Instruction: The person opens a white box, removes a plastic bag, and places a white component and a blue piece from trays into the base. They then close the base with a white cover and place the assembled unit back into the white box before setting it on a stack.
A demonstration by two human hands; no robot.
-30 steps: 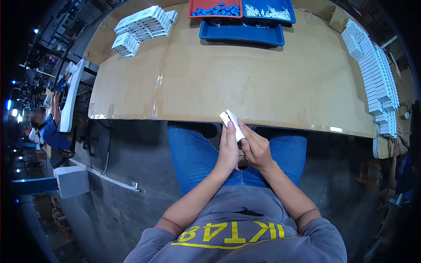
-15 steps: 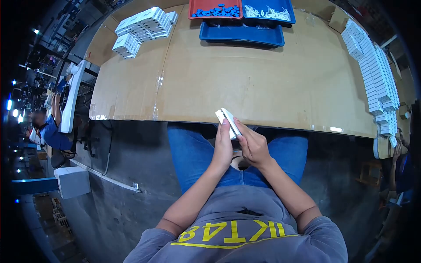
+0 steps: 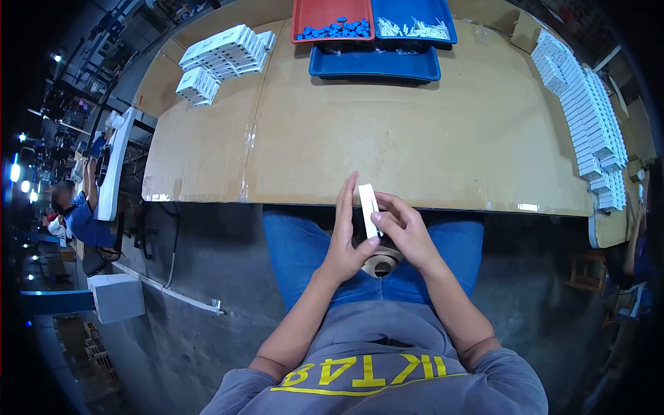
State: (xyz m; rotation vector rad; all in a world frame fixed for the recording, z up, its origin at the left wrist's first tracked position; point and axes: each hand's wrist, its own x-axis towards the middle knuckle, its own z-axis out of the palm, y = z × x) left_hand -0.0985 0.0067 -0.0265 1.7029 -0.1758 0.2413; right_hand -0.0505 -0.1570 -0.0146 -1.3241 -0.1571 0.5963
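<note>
A small white rectangular piece [image 3: 368, 207] stands between my hands, just off the table's front edge and above my lap. My right hand [image 3: 405, 228] has its thumb and fingers closed round the right side of the piece. On the other side my left hand [image 3: 344, 238] has its fingers stretched upward and its thumb near the lower end of the piece. A gap shows between those fingers and the piece.
White pieces are stacked at the back left [image 3: 225, 55] and along the right side [image 3: 584, 111]. A red tray [image 3: 332, 12] holds blue parts, a blue tray [image 3: 415, 14] white parts. Another blue tray [image 3: 373, 63] lies in front. A person [image 3: 86, 214] sits far left.
The white piece has turned more upright. My left hand has opened away from it, fingers extended, while my right hand keeps its grip. The view has shifted slightly.
</note>
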